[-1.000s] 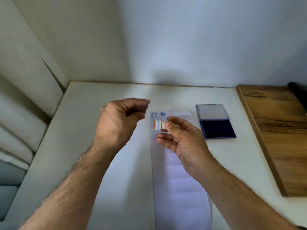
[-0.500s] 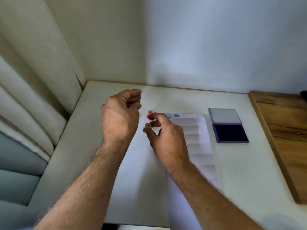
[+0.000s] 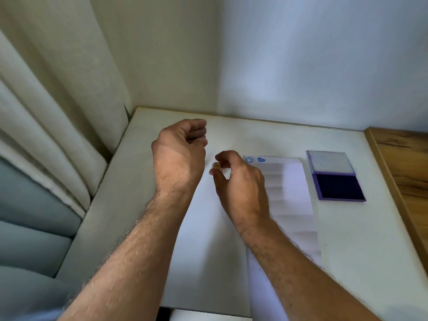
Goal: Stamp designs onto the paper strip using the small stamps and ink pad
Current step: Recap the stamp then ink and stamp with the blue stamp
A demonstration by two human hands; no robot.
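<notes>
A long white paper strip [image 3: 289,188] lies on the white table [image 3: 254,135], with two blue prints, a smiley [image 3: 249,159] and a heart [image 3: 261,159], at its far end. My right hand [image 3: 240,184] hovers left of the strip's far end and pinches a small round stamp [image 3: 216,166] between thumb and fingers. My left hand [image 3: 179,154] is held curled above the table to the left of it; what it holds, if anything, is hidden. The open purple ink pad [image 3: 338,186] lies right of the strip.
A wooden board [image 3: 407,172] covers the table's right side. Cream curtains [image 3: 58,112] and a grey-blue cushioned seat [image 3: 30,239] border the table's left edge. The wall stands directly behind the table.
My right hand carried the small stamp from above the strip's far end leftward, off the paper, toward my left hand. The view swung left.
</notes>
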